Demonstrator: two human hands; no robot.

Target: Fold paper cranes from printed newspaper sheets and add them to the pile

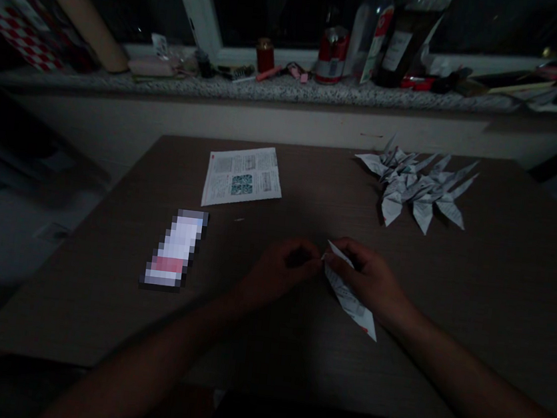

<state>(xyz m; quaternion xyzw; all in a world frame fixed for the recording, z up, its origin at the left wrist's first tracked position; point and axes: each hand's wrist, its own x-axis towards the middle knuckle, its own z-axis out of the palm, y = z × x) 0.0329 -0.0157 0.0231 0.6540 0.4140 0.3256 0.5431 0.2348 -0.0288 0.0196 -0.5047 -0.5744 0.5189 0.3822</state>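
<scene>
A folded piece of printed paper (349, 299), long and pointed at both ends, slants across the front middle of the table. My right hand (364, 272) is closed on its upper part, thumb on top. My left hand (292, 264) pinches at the paper's left edge near the top, thumb and forefinger together. At the back right lies a cluster of folded paper cranes (417, 184), made of similar printed paper. A flat printed sheet (245, 175) rests at the back left.
A phone (173, 251) with a lit, blurred screen lies left on the dark wooden table (96, 309). Behind, a speckled stone windowsill (252, 88) carries a red can (331, 55), a clear bottle (371, 35), a dark bottle (398, 48) and a small red jar (264, 56).
</scene>
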